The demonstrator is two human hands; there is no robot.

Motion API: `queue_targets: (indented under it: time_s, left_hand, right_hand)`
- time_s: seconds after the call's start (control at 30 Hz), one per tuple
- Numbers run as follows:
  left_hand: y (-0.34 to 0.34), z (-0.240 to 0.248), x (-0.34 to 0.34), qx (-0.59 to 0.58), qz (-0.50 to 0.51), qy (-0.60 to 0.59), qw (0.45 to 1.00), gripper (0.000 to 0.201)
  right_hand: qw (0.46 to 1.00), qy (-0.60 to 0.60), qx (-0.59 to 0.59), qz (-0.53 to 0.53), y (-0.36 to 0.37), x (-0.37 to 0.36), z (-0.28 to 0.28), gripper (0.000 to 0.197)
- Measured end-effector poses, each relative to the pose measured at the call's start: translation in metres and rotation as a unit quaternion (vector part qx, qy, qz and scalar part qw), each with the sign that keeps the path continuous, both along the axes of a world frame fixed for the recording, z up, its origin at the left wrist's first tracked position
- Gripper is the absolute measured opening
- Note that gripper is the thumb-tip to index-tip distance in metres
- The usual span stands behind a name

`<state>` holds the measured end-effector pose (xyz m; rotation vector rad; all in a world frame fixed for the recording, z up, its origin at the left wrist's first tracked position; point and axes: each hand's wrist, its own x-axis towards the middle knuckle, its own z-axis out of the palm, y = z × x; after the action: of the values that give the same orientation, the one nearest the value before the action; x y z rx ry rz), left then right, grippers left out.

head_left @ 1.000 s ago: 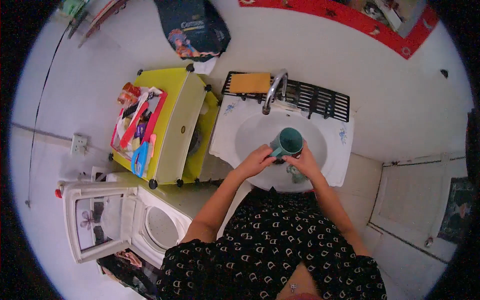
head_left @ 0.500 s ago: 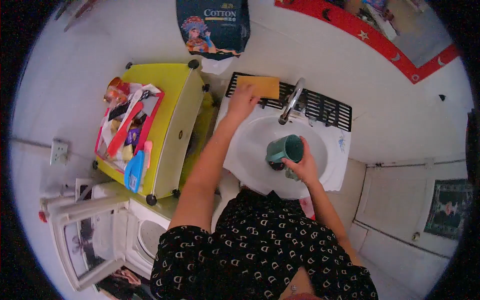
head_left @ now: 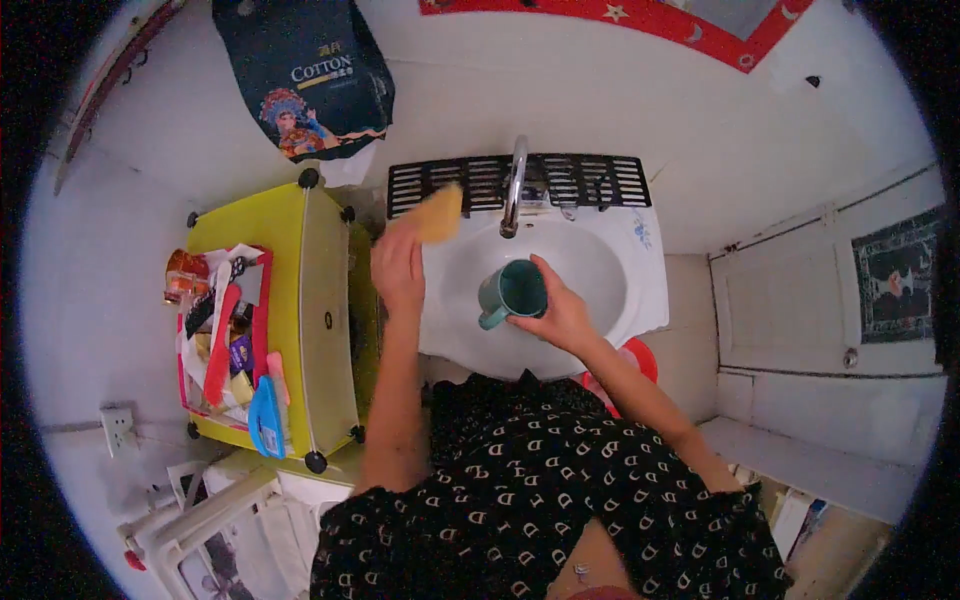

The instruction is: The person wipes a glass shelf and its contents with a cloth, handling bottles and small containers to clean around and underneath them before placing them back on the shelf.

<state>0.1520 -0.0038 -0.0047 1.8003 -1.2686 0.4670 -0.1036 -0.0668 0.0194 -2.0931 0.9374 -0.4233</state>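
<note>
My left hand (head_left: pixel 398 262) is closed on a flat yellow sponge (head_left: pixel 441 215), pinched by one end and lifted over the left rim of the white sink (head_left: pixel 632 255). The sponge looks slightly blurred. Over the basin, my right hand (head_left: pixel 563 315) is wrapped round a green mug (head_left: pixel 498 296), which is tilted so that its dark inside faces up toward me. The mug's handle points down and to the left. Behind the mug stands a curved chrome faucet (head_left: pixel 516 190), its spout above the basin.
A black slatted rack (head_left: pixel 600 180) runs along the sink's back edge. To the left is a yellow-green cabinet (head_left: pixel 280 215) with a pink-rimmed tray (head_left: pixel 265 300) of small items on top. A dark printed bag (head_left: pixel 320 90) hangs on the wall. Something red (head_left: pixel 640 365) sits beside the sink's right front.
My left hand has picked the sponge up off the rack and drawn it left and toward me. My right hand still holds the mug over the basin. The whole view has shifted.
</note>
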Motion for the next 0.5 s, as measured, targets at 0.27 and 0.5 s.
queue_targets:
  time_s: [0.27,0.5]
  left_hand:
    - [0.046,-0.090,-0.001,0.084,0.095,-0.007,0.992,0.019]
    - [0.007,-0.095,-0.001,0.268,0.101,-0.039,0.957,0.027]
  right_hand:
    - [0.999,0.033,0.020,0.021,0.016,0.005,0.005,0.089]
    - [1.000,0.007,0.022,0.010,0.019,-0.006,0.002,0.092]
